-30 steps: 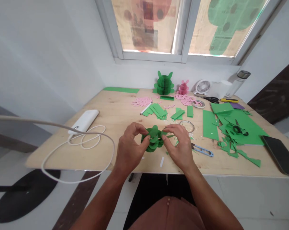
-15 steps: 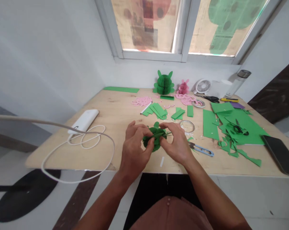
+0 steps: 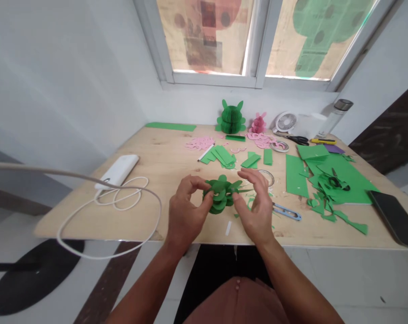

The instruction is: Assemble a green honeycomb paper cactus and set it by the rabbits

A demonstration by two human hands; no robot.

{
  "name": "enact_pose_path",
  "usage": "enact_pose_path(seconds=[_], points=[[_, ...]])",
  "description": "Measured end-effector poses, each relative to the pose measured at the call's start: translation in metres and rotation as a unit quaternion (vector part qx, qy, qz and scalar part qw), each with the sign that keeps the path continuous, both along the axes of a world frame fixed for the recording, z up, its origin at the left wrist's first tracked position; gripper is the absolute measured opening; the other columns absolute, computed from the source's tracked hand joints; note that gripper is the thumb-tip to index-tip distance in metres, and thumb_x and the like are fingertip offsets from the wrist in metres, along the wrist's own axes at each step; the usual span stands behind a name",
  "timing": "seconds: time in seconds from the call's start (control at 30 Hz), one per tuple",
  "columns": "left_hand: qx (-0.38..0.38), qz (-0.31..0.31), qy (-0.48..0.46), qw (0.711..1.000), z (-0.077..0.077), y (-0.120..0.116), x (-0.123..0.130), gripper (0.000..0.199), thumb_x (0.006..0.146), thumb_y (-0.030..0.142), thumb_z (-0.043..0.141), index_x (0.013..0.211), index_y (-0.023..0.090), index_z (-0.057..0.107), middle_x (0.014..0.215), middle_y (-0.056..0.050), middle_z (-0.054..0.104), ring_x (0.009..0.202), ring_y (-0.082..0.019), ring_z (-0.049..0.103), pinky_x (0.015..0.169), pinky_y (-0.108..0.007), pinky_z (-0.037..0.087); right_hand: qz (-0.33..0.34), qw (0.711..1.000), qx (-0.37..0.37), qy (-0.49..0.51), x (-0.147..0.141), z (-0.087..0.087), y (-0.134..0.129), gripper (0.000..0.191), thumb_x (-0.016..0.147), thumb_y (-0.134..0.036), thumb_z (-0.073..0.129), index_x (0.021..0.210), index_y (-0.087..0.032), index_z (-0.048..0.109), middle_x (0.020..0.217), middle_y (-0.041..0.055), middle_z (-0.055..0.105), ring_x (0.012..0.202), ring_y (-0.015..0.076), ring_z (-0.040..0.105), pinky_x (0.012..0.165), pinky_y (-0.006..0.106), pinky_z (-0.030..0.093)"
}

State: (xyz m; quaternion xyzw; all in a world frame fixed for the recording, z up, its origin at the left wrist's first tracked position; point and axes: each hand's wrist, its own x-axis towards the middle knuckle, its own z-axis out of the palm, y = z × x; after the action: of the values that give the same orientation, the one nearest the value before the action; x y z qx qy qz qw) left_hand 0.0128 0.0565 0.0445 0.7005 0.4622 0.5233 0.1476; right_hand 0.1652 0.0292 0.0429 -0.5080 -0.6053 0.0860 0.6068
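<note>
Head view, left hand (image 3: pixel 185 211) pinching the green folded-paper figure (image 3: pixel 221 194) above the near desk (image 3: pixel 163 157) edge, right hand (image 3: pixel 256 207) open, fingers spread just beside it, blue snips (image 3: pixel 287 211) to the right, green paper strips (image 3: pixel 222 156) beyond, finished green paper figure (image 3: pixel 231 118) at the far edge.

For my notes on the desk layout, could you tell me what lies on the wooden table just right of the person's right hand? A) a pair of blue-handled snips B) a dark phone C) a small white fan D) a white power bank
A: the blue-handled snips lie on the wooden table just beyond the right hand.
</note>
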Motion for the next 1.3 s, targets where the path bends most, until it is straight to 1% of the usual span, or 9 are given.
enact_pose_path(seconds=[0.1, 0.23, 0.4, 0.57, 0.83, 0.93, 1.03, 1.2, 1.3], points=[[0.009, 0.007, -0.013, 1.0, 0.0, -0.001, 0.0, 0.007, 0.08, 0.016, 0.059, 0.083, 0.021, 0.054, 0.086, 0.0, 0.062, 0.09, -0.016, 0.064, 0.09, -0.036, 0.053, -0.017, 0.996, -0.016, 0.083, -0.001, -0.006, -0.011, 0.019, 0.084, -0.023, 0.054, 0.101, -0.023, 0.063, 0.102, 0.0065, 0.065, 0.098, 0.0224, 0.059, 0.086, 0.039, 0.047], [0.133, 0.021, 0.036, 0.99, -0.002, -0.004, 0.004, 0.015, 0.079, 0.012, 0.06, 0.089, 0.022, 0.054, 0.086, 0.001, 0.063, 0.094, -0.018, 0.064, 0.105, -0.05, 0.042, 0.067, 0.973, -0.149, 0.162, -0.007, -0.012, -0.019, 0.016, 0.087, -0.028, 0.053, 0.092, -0.021, 0.067, 0.085, 0.0041, 0.068, 0.078, 0.0178, 0.061, 0.071, 0.031, 0.047], [0.29, 0.001, 0.117, 0.95, -0.004, -0.006, 0.003, 0.025, 0.075, 0.003, 0.062, 0.086, 0.024, 0.052, 0.084, 0.002, 0.069, 0.096, -0.018, 0.064, 0.107, -0.052, 0.04, 0.118, 0.924, -0.234, 0.28, -0.01, -0.01, -0.015, 0.018, 0.08, -0.035, 0.059, 0.079, -0.019, 0.069, 0.064, -0.0003, 0.061, 0.059, 0.0129, 0.053, 0.056, 0.026, 0.04], [0.361, -0.019, 0.194, 0.912, -0.014, -0.003, -0.009, 0.023, 0.076, 0.006, 0.064, 0.084, 0.025, 0.054, 0.087, 0.002, 0.072, 0.098, -0.019, 0.067, 0.107, -0.052, 0.039, 0.152, 0.876, -0.247, 0.386, -0.011, -0.008, -0.011, 0.024, 0.074, -0.041, 0.066, 0.067, -0.018, 0.066, 0.059, -0.0013, 0.058, 0.052, 0.0096, 0.045, 0.05, 0.024, 0.033], [0.384, -0.087, 0.227, 0.891, -0.023, 0.003, -0.023, 0.022, 0.077, 0.006, 0.064, 0.086, 0.025, 0.057, 0.098, 0.001, 0.072, 0.111, -0.02, 0.063, 0.112, -0.052, 0.032, 0.18, 0.817, -0.27, 0.476, -0.015, -0.007, -0.008, 0.029, 0.063, -0.04, 0.076, 0.055, -0.019, 0.057, 0.054, -0.0026, 0.055, 0.049, 0.0092, 0.043, 0.049, 0.024, 0.031], [0.382, -0.097, 0.247, 0.885, -0.026, 0.006, -0.026, 0.023, 0.077, 0.007, 0.065, 0.09, 0.025, 0.058, 0.101, 0.0, 0.072, 0.115, -0.021, 0.06, 0.112, -0.055, 0.031, 0.197, 0.804, -0.266, 0.493, -0.015, -0.006, -0.006, 0.021, 0.063, -0.035, 0.075, 0.065, -0.018, 0.064, 0.059, -0.0025, 0.056, 0.051, 0.0088, 0.042, 0.049, 0.023, 0.03], [0.366, -0.103, 0.25, 0.89, -0.027, 0.01, -0.027, 0.026, 0.077, 0.008, 0.066, 0.093, 0.025, 0.058, 0.102, -0.001, 0.073, 0.116, -0.022, 0.06, 0.11, -0.056, 0.034, 0.199, 0.809, -0.266, 0.485, -0.014, -0.007, -0.004, 0.019, 0.064, -0.032, 0.074, 0.075, -0.018, 0.069, 0.064, -0.0017, 0.058, 0.053, 0.0085, 0.043, 0.05, 0.022, 0.031], [0.316, -0.083, 0.205, 0.923, -0.022, 0.009, -0.021, 0.02, 0.079, 0.014, 0.065, 0.09, 0.027, 0.055, 0.092, 0.001, 0.073, 0.106, -0.022, 0.065, 0.105, -0.056, 0.041, 0.179, 0.828, -0.267, 0.458, -0.015, -0.007, -0.002, 0.018, 0.063, -0.032, 0.073, 0.073, -0.018, 0.069, 0.063, -0.0022, 0.058, 0.052, 0.0078, 0.041, 0.05, 0.023, 0.03], [0.284, -0.09, 0.155, 0.942, -0.02, 0.006, -0.017, 0.024, 0.078, 0.009, 0.062, 0.093, 0.025, 0.053, 0.091, -0.001, 0.072, 0.105, -0.021, 0.064, 0.104, -0.056, 0.042, 0.157, 0.839, -0.275, 0.442, -0.017, -0.007, 0.0, 0.017, 0.06, -0.03, 0.073, 0.071, -0.018, 0.067, 0.062, -0.0029, 0.058, 0.051, 0.0077, 0.041, 0.05, 0.023, 0.03]])
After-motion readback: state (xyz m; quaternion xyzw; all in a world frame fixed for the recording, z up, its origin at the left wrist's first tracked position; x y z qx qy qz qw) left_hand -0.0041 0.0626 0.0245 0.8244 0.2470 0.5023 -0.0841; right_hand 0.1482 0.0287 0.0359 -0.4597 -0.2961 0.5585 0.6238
